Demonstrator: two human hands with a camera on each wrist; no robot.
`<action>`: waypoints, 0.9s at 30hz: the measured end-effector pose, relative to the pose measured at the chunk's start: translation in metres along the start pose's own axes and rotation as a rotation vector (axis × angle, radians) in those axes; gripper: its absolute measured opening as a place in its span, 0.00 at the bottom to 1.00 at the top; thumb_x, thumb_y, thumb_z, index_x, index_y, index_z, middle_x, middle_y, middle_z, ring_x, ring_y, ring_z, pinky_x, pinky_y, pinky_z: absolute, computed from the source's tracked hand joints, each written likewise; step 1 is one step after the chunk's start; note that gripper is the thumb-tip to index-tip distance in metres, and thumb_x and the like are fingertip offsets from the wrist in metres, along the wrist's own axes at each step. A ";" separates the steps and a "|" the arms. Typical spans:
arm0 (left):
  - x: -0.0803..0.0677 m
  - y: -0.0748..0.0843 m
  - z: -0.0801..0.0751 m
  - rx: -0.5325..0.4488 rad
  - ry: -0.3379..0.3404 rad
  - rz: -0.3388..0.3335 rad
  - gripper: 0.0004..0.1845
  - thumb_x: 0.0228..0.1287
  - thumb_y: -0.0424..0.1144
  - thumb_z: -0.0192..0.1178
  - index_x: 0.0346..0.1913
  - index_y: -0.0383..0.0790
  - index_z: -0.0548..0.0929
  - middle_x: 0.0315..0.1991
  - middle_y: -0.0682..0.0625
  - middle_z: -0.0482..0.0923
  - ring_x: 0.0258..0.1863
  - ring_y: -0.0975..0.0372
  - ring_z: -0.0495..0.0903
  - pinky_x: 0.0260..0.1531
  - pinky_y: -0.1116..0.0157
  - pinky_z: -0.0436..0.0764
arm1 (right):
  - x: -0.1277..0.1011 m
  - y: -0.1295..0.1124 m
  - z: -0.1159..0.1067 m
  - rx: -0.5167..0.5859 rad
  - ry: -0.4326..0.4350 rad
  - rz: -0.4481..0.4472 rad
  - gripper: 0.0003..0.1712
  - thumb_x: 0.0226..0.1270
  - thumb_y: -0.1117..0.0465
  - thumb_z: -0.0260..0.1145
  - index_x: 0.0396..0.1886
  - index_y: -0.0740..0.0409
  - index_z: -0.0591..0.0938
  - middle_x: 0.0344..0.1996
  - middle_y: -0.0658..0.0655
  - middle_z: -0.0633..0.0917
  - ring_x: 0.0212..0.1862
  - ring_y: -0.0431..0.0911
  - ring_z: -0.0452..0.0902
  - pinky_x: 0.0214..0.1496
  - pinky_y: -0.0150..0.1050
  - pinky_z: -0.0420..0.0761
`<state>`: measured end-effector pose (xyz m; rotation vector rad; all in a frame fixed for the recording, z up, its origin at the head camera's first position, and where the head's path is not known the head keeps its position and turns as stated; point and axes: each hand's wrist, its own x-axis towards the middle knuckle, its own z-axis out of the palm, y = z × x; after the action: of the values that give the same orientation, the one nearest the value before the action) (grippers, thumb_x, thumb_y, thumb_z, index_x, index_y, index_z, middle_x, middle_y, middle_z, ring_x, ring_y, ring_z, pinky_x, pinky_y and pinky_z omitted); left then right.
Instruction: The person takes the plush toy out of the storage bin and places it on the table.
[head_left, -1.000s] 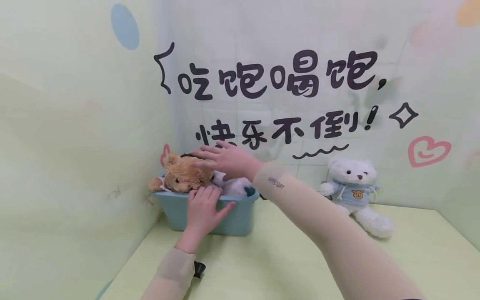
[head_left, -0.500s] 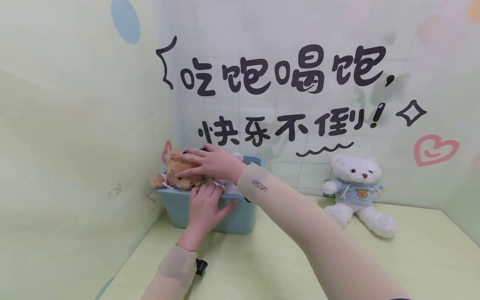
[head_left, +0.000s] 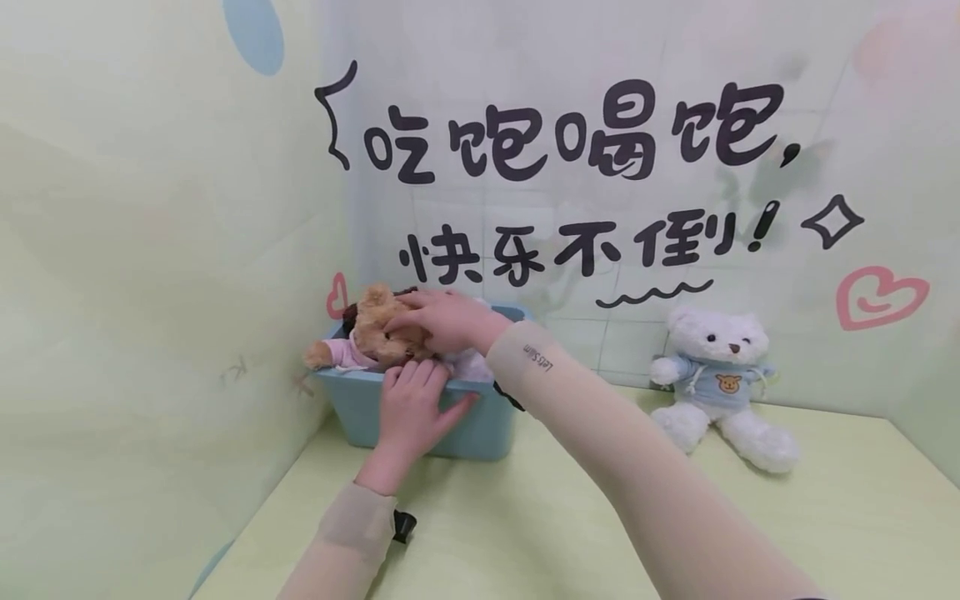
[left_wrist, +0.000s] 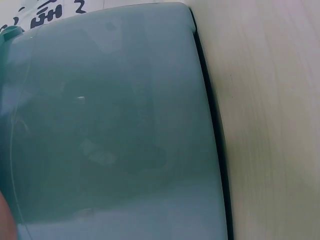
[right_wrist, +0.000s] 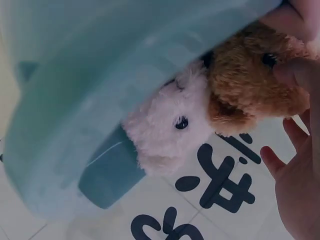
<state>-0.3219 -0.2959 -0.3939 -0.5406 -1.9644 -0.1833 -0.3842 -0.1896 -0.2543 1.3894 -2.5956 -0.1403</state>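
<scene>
A brown teddy bear in a pink top lies at the left of a blue plastic bin, its head above the rim and one arm over the edge. My right hand grips the bear's head. In the right wrist view, the thumb presses beside the bear's eye, with fingers behind the head. My left hand holds the bin's front rim, fingers hooked over the edge, thumb spread along the side. Beside the brown bear, a white plush toy with a black eye lies in the bin.
A white teddy bear in a blue hoodie sits against the back wall on the right of the pale table. The left wall stands close beside the bin. A small black object shows by the left wrist.
My right hand came down onto the brown bear and took hold of its head. The head has tilted and shifted right, exposing more of the pink top. My left hand stays on the rim.
</scene>
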 end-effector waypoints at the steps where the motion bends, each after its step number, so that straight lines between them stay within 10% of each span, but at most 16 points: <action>1: 0.000 0.000 0.000 0.003 -0.008 -0.003 0.33 0.66 0.70 0.41 0.34 0.41 0.76 0.33 0.48 0.78 0.34 0.52 0.75 0.38 0.53 0.66 | 0.001 0.001 -0.001 0.008 0.001 0.006 0.31 0.66 0.55 0.64 0.67 0.30 0.70 0.73 0.48 0.59 0.74 0.45 0.51 0.69 0.51 0.58; 15: 0.000 -0.001 -0.001 0.001 -0.009 0.014 0.31 0.64 0.69 0.45 0.35 0.42 0.76 0.32 0.48 0.76 0.33 0.52 0.74 0.37 0.53 0.66 | 0.006 0.001 0.011 0.059 0.107 0.111 0.40 0.56 0.36 0.69 0.68 0.33 0.66 0.68 0.49 0.67 0.67 0.50 0.63 0.60 0.55 0.67; 27: 0.002 -0.004 -0.003 -0.033 -0.037 0.003 0.28 0.62 0.67 0.51 0.34 0.41 0.76 0.30 0.49 0.75 0.32 0.52 0.73 0.38 0.53 0.66 | 0.013 0.014 0.004 0.186 0.252 0.010 0.32 0.59 0.59 0.68 0.64 0.43 0.69 0.46 0.54 0.79 0.44 0.45 0.75 0.44 0.39 0.75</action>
<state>-0.3222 -0.3001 -0.3910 -0.5718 -1.9999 -0.2061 -0.4030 -0.1927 -0.2545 1.3518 -2.4548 0.2682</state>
